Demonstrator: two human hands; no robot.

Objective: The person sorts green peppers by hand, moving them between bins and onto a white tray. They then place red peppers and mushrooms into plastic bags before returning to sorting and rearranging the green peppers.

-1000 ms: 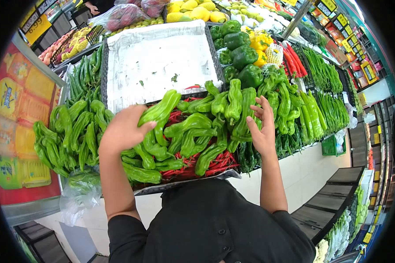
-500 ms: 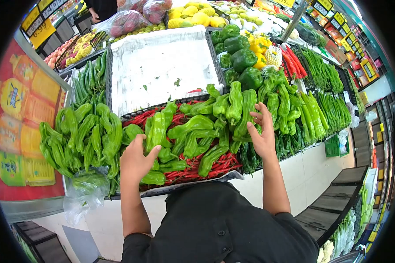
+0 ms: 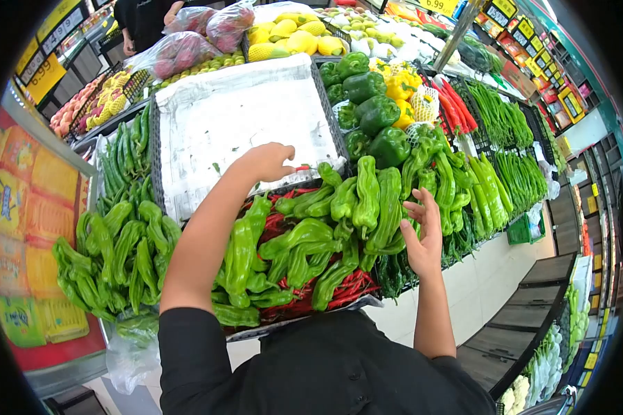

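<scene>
Nearest is the wearer's black shirt (image 3: 339, 366), and just beyond it thin red chilies (image 3: 346, 294) lie massed at the front of the display, with light green peppers (image 3: 239, 259) strewn over them. The right hand (image 3: 424, 232) is raised at the right side of this heap, fingers parted and slightly bent, with nothing visible in its grasp; it is close to the long green peppers, though whether it touches them I cannot tell. The two hands are well apart.

Farther out, the left hand (image 3: 263, 162) reaches over the chilies to the near part of a white-lined tray (image 3: 214, 111), its fingers curled. A single small red chili (image 3: 303, 168) lies just to the right of its fingertips, by the tray's near edge, its long axis running roughly left to right. The left hand is clearly the nearer one (whether it already pinches the chili, I cannot tell).

Right of the tray are dark green bell peppers (image 3: 378, 115); beyond it, yellow fruit (image 3: 301, 43) and, at far left, a person in dark clothing (image 3: 145, 24).
</scene>
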